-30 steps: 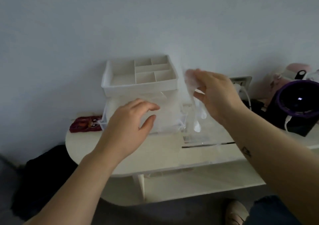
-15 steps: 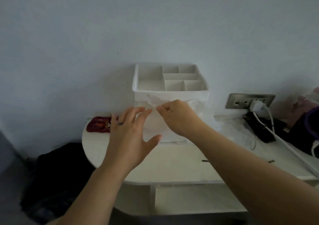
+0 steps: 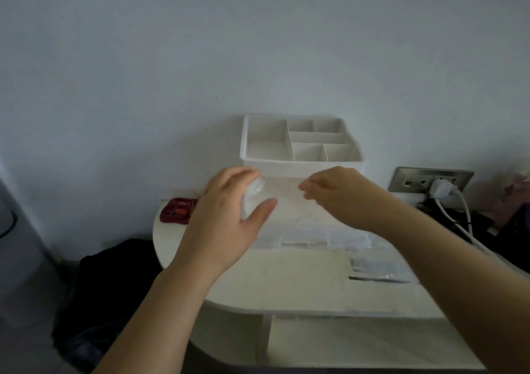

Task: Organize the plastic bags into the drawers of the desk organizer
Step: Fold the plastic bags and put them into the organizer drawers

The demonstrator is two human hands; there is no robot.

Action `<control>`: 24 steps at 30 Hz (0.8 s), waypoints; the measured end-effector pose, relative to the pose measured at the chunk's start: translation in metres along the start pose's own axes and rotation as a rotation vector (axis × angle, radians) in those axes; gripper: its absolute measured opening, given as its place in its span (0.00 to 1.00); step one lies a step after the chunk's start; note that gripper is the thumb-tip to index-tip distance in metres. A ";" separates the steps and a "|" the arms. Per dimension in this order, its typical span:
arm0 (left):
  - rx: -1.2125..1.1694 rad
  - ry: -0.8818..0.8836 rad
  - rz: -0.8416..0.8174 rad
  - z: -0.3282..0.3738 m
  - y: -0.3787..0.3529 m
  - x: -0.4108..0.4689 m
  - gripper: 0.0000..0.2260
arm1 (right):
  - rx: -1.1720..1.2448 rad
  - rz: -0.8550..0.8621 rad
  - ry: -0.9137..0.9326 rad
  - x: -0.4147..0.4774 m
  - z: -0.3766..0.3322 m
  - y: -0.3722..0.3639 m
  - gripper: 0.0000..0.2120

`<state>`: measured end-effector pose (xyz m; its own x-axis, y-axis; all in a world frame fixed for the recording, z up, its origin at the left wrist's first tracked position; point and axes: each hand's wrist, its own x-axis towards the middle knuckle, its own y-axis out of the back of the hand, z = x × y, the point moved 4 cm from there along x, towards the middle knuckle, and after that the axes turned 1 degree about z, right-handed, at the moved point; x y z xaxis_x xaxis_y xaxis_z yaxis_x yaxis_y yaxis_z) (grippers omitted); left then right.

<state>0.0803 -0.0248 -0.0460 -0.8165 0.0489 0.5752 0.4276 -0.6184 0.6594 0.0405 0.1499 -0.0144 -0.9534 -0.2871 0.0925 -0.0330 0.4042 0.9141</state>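
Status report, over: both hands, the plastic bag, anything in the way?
Left hand grips the plastic bag; right hand pinches its other end. Bag spread in front of the desk organizer, not yet in a drawer. Nothing seen in the way.

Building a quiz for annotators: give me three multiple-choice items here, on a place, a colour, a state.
1. The red item lies: A) in the tray B) on the floor C) on the desk, left of the organizer
2. The plug in the socket is: A) black B) white C) red
3. The left hand: A) grips a plastic bag B) lies flat C) pulls the plug
C, it sits at the desk's left end; B, its body is white; A, fingers curl round plastic.
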 end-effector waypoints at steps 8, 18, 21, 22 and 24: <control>0.260 0.042 -0.845 0.034 -0.069 0.059 0.20 | -0.313 -0.167 -0.013 0.002 0.020 -0.003 0.16; 0.559 0.112 -0.971 0.022 -0.068 0.066 0.26 | -0.343 -0.223 0.014 0.018 0.018 -0.014 0.16; 0.466 0.108 -0.918 0.024 -0.070 0.068 0.22 | -0.354 -0.271 -0.003 0.024 0.013 -0.018 0.19; 0.437 0.102 -0.909 0.025 -0.071 0.067 0.21 | -0.335 -0.302 -0.011 0.026 0.012 -0.020 0.20; 0.415 0.113 -0.926 0.022 -0.077 0.066 0.21 | -0.293 -0.357 -0.038 0.030 0.016 -0.024 0.22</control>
<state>0.0023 0.0434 -0.0476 -0.9173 0.2821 -0.2810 -0.3076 -0.0538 0.9500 0.0081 0.1451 -0.0401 -0.9083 -0.3291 -0.2583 -0.2807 0.0216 0.9595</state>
